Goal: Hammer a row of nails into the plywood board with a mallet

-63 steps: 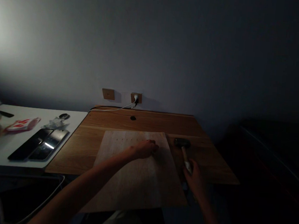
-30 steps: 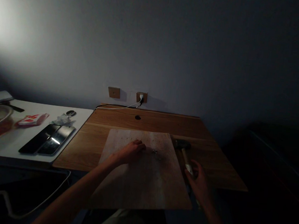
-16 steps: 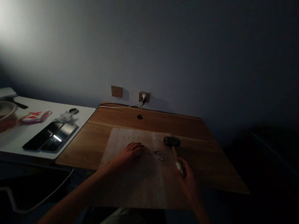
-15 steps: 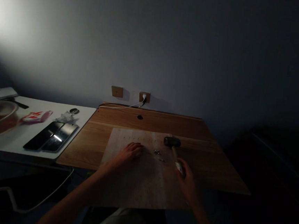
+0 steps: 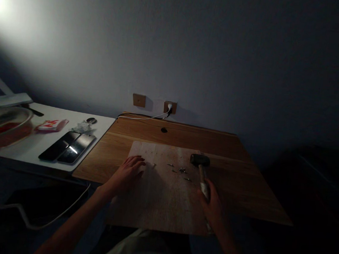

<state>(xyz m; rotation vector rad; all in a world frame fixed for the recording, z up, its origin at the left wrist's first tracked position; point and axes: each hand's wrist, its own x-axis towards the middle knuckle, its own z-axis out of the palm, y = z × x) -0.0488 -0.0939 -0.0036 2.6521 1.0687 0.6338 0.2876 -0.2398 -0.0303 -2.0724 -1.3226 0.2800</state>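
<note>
My right hand (image 5: pixel 213 204) is wrapped around the handle of a hammer (image 5: pixel 200 160), whose dark head lies over the right upper part of a thin wooden board (image 5: pixel 159 209). Fingers stretched out, my left hand (image 5: pixel 128 173) rests at the board's left side, apparently holding nothing. Just right of its fingertips is a single small nail or screw (image 5: pixel 154 165). Several more shiny nails or screws (image 5: pixel 182 170) lie loose left of the hammer. Along the board's far edge runs a row of small dark points, too small to make out.
The board lies on a wooden table (image 5: pixel 107 157), overhanging its near edge. On a white table (image 5: pixel 65 167) at left are two phones (image 5: pixel 77 148), a plastic bag (image 5: pixel 83 127), a red-and-white packet (image 5: pixel 52 124) and a clear bowl (image 5: pixel 6 128). A white cable (image 5: pixel 155 117) reaches a wall socket (image 5: pixel 173 107).
My left hand has moved left across the board, and a small nail or screw beside its fingertips now shows. My right hand keeps the hammer in about the same place. The view has shifted slightly.
</note>
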